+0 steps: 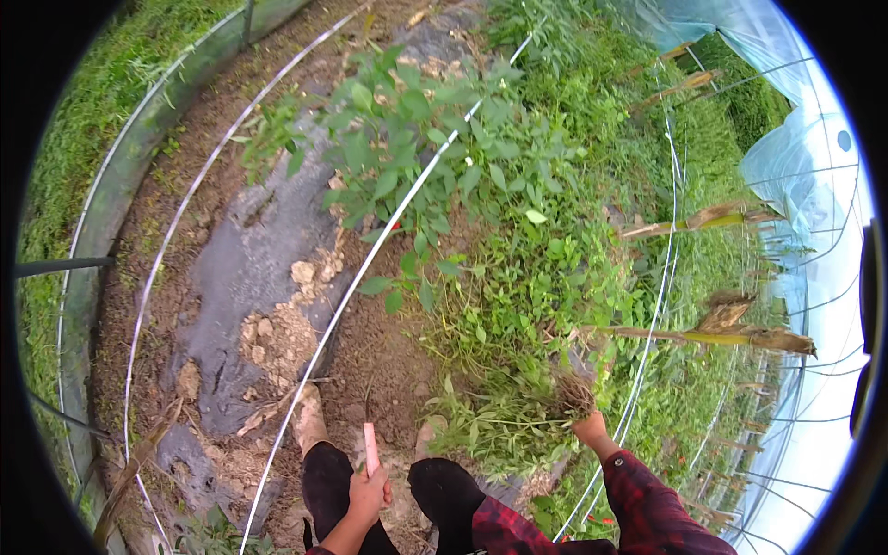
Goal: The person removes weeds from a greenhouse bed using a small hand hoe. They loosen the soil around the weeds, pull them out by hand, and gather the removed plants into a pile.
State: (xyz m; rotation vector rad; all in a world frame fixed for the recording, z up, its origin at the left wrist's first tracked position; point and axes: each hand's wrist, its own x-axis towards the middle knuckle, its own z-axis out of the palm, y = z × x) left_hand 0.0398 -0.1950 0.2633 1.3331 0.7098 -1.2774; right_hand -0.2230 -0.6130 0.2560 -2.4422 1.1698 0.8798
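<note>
My left hand (368,495), low in the middle in front of my knees, is closed round a hand tool with a pink handle (372,449). From the handle's top a thin, dark, slightly curved metal part points away over the soil; its exact shape is hard to make out. To the right, my right hand (589,428) grips a bunch of uprooted weeds (518,416). Their tangled brown roots (574,396) stick up beside my fist, while the leafy stems spread left over the ground.
White strings (375,248) run across the bed. A pepper-like plant (398,176) grows ahead beside black plastic mulch (236,259) strewn with soil clods. Dry cut stalks (712,335) and dense weeds fill the right. A green net barrier (111,213) curves along the left.
</note>
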